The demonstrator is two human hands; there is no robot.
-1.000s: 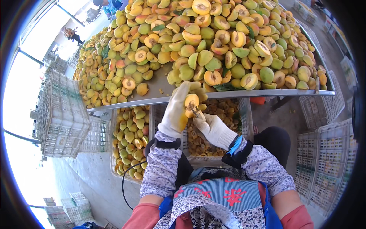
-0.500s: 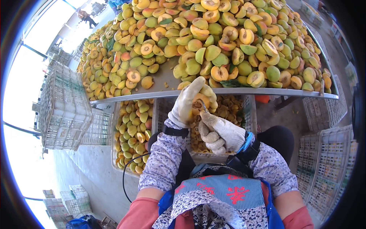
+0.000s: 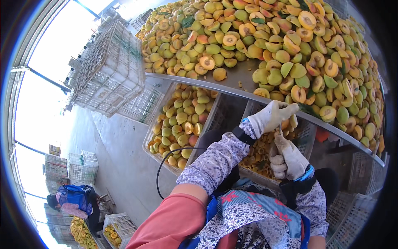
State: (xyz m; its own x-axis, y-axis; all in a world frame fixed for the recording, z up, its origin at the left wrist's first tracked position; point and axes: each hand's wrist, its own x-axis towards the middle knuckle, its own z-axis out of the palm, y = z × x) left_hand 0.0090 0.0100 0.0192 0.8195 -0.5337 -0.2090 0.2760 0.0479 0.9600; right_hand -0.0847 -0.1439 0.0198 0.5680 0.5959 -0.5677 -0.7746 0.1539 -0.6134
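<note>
Fruit half sits between the two hands, mostly hidden under the left glove, above a crate of brownish scraps and near the table's front edge. Its cut face, turned up to view a moment ago, no longer shows, so it is hard to judge how much of the centre is loosened. The slim metal tool now points up at the fruit from the near side; whether its tip touches the flesh cannot be told.

The left hand grips the fruit from above, back of the glove upward, fingers reaching right, its forearm slanting in from the near left. The right hand is closed around the tool, thumb and forefinger leading toward the fruit, other fingers folded, wrist just nearer than the left.

The whole view has swung, so the metal table now slopes down to the right beneath its heap of halves. A crate of yellow-green fruit stands left of the hands; a co-worker has come into view at the near left.
</note>
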